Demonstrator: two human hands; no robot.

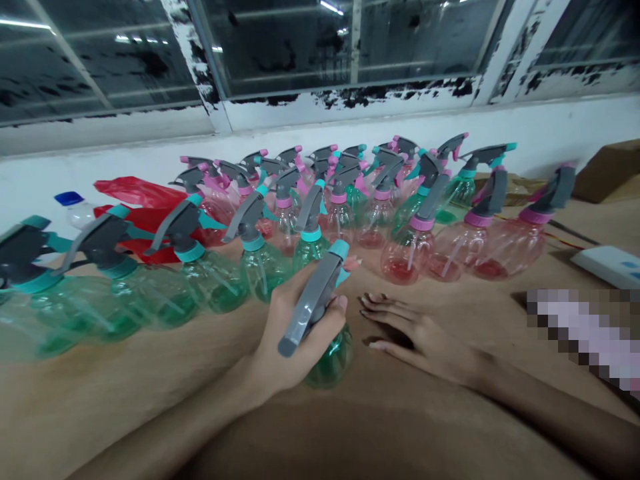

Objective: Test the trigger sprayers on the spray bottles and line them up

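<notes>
My left hand [275, 333] is wrapped round the neck of a spray bottle [331, 367] with a clear green body, a grey sprayer head and a turquoise nozzle. The bottle stands at the table's middle, close to me; the fingers hide its collar. To its right, my right hand [425, 337] rests low over the tabletop, fingers stretched out and holding nothing. Just beyond my left hand is another green spray bottle [307, 250], in line with several more on the left. A red-tinted spray bottle [407, 260] with a pink collar stands beyond my right hand.
Several rows of green and red spray bottles fill the back of the brown table [200, 387]. A red plastic bag [145, 193] and a blue-capped bottle [77, 210] are back left. Right are a cardboard box [607, 170] and a white box [607, 263].
</notes>
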